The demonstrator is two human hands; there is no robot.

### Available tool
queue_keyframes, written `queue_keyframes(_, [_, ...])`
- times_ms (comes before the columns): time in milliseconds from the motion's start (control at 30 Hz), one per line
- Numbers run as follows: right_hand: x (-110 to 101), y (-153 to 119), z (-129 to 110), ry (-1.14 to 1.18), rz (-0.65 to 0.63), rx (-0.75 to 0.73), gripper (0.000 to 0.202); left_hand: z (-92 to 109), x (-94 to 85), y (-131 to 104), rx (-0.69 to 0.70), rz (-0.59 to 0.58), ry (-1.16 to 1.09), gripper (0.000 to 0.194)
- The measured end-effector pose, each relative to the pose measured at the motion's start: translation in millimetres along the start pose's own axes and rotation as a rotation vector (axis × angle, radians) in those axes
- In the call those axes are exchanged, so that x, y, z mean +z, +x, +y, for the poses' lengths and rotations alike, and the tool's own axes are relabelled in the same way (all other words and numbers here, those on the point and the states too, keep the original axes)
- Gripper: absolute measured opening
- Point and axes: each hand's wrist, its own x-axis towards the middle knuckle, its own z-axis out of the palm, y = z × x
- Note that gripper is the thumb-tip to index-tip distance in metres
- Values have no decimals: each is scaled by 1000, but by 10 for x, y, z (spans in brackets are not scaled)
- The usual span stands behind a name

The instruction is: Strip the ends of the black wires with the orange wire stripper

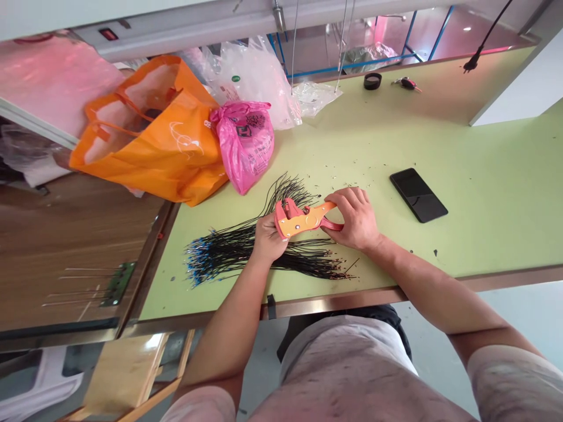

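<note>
1. Orange pliers (308,220) over black wires (233,243) on the tabletop (492,193); right hand (358,220) grips their handles, closed.
2. Left hand (269,239) at their head; its grip is hidden, cannot tell.
3. Pink bag (248,146) and orange bag (162,152) beyond; phone (419,195) rightward.

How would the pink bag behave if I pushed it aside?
The pink bag would probably crumple where pushed, since its plastic is thin and creased. Its rounded bulge suggests contents that may shift or sag, though what is inside is hidden. It might also press against the orange bag, which it sits right beside.
</note>
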Motion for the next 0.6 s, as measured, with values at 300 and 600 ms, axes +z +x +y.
queue_keyframes(300, [-13, 0, -7, 35, -2, -29, 47, -8, 25, -3, -69, -46, -120, 54])
queue_keyframes(600, [-28, -1, -17, 18, -21, -15, 45, -16, 19, 21, -85, -6, -244, 48])
